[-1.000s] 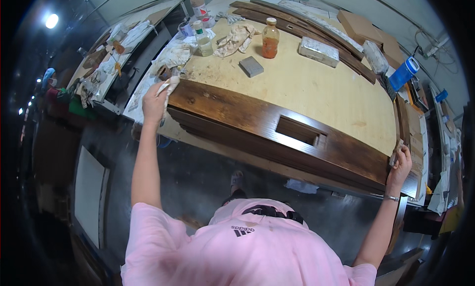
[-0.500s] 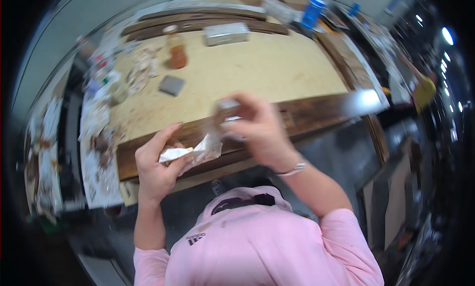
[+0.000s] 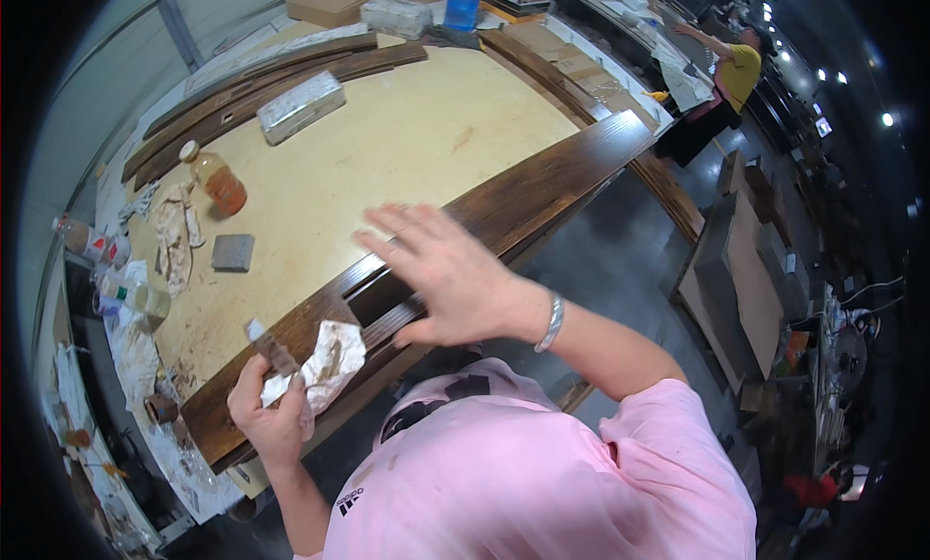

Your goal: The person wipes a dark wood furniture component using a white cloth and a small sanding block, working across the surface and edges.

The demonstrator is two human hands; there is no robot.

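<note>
My left hand [image 3: 269,415] is closed around a crumpled white paper wipe [image 3: 336,355]. In the same grip is a small, narrow, see-through brownish thing with a pale tip [image 3: 274,351], whose kind I cannot make out. My right hand [image 3: 450,274] is open, fingers spread and slightly blurred, holding nothing. It hovers over a long dark-brown wooden board [image 3: 552,172] lying along the table's near edge. Beside that hand, a rectangular slot [image 3: 380,294] shows in the board. Whether the hand touches the board I cannot tell.
On the yellowish tabletop [image 3: 387,143] are a grey block [image 3: 232,253], a bottle of orange liquid [image 3: 219,184], a stained rag [image 3: 176,235] and a wrapped silvery block [image 3: 302,108]. Brown wooden strips [image 3: 262,90] lie behind. A person in yellow [image 3: 738,76] stands far right.
My right hand, earlier curled around a blurred clear thing near the left hand, is now spread and empty. The left hand now shows the narrow see-through thing beside the wipe. The view has turned.
</note>
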